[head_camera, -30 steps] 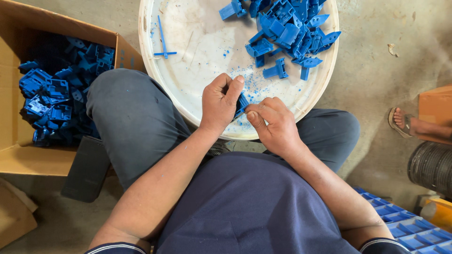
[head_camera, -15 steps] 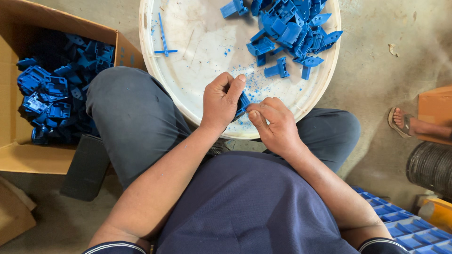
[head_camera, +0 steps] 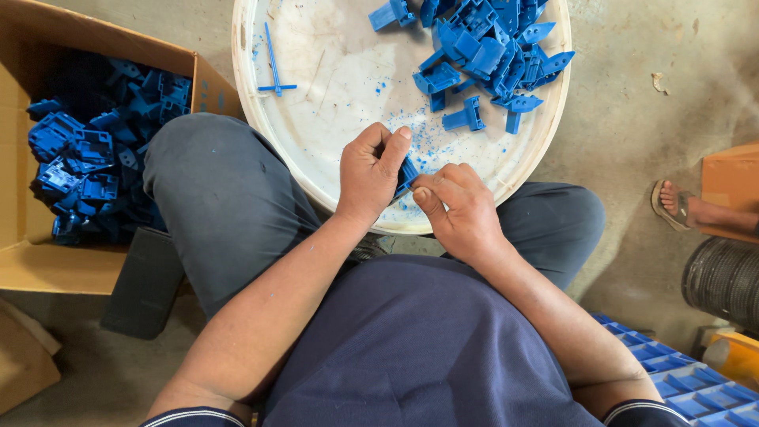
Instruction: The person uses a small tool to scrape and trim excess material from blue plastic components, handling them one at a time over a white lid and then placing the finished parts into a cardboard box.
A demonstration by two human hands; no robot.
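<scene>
blue plastic, a small moulded piece [head_camera: 407, 172], sits pinched between both hands right at the near rim of the white round tray [head_camera: 332, 150]. the left hand [head_camera: 371, 170] is curled shut around it, thumb and forefinger pressed to its upper edge. the right hand [head_camera: 458, 204] closes in from the other side, its thumb and fingertips touching the same piece, knuckles bent tight. most of the piece is hidden by the fingers, so its shape is hard to tell.

beyond the hands, on the far side of the tray, lies a heap of blue parts [head_camera: 486, 55], with blue crumbs scattered between heap and fingers. a thin blue sprue [head_camera: 273, 63] lies well off past the left hand. further out to the left hand's side, a cardboard box [head_camera: 47, 261] on the floor holds more blue parts [head_camera: 87, 158]. out beyond the right hand, someone else's sandalled foot [head_camera: 676, 202] rests on the concrete.
</scene>
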